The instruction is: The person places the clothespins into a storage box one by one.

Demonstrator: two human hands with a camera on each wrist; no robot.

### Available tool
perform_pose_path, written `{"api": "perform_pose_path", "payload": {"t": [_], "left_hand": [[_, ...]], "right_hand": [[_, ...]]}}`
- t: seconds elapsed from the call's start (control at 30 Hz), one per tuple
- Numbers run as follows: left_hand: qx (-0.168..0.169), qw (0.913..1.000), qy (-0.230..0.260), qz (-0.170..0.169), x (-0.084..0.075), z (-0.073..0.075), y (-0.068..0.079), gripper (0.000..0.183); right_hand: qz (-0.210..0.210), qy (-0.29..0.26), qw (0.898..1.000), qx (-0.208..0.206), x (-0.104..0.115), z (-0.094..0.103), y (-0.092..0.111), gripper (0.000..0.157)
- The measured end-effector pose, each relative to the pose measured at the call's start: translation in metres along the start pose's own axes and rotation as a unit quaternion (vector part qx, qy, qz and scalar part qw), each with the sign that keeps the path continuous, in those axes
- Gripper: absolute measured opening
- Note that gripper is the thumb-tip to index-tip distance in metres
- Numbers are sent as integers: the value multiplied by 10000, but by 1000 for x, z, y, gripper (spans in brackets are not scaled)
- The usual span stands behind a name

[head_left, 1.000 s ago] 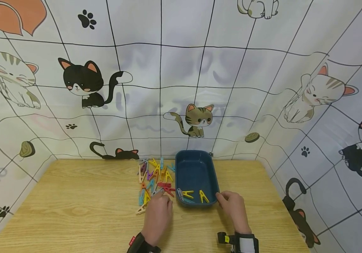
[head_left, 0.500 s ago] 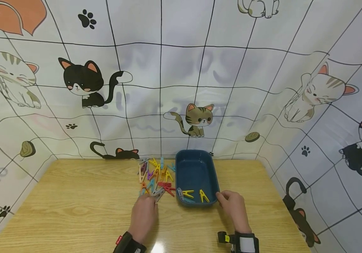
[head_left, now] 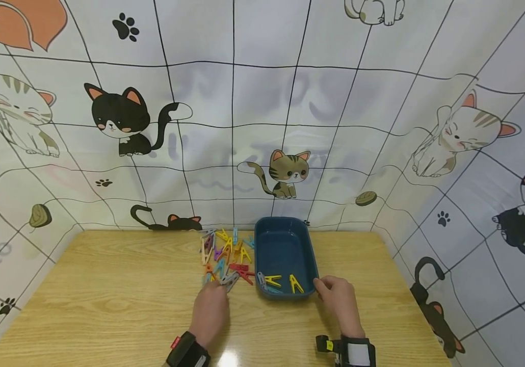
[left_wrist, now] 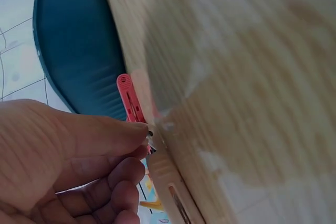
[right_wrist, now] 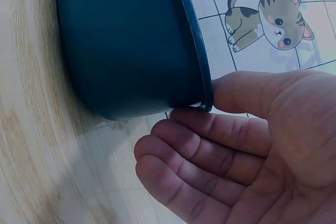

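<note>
At the near edge of a heap of colourful plastic clothespins, my left hand has thumb and forefinger tips together, pinching the pale end of a clothespin. Most of that one is hidden; I cannot tell its colour. Just past the fingertips lies a grey clothespin. In the left wrist view a beige clothespin lies below the fingertips and a red clothespin beyond them. My right hand grips the near right corner of a dark blue bin, thumb at the rim, fingers beneath it.
Inside the bin, near its front end, lie yellow clothespins, a grey one and a light blue one. The wooden table meets a cat-print sheet at the back and sides.
My left hand has drawn back leftward and toward me from the heap's near right side, uncovering the grey clothespin, then stayed almost still. My right hand keeps its grip on the bin.
</note>
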State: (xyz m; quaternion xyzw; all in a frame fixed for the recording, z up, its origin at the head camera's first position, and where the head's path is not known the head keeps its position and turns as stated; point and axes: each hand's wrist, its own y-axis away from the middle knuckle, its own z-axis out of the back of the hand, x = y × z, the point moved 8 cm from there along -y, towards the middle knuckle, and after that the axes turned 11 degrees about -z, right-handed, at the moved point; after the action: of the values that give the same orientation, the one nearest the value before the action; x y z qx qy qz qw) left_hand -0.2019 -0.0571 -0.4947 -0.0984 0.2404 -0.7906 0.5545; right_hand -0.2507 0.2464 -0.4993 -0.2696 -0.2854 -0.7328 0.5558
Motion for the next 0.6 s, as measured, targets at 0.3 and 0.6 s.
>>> {"api": "perform_pose_path", "payload": {"t": [0.3,0.6], "left_hand": [[176,9995,-237,-131,-4,-3,-5,10],[109,9995,-210,-221,-7,11,-9,13]], "right_hand": [[15,-24,10000,14,0,0,0,23],[44,-63,10000,2,0,0,0,23]]}}
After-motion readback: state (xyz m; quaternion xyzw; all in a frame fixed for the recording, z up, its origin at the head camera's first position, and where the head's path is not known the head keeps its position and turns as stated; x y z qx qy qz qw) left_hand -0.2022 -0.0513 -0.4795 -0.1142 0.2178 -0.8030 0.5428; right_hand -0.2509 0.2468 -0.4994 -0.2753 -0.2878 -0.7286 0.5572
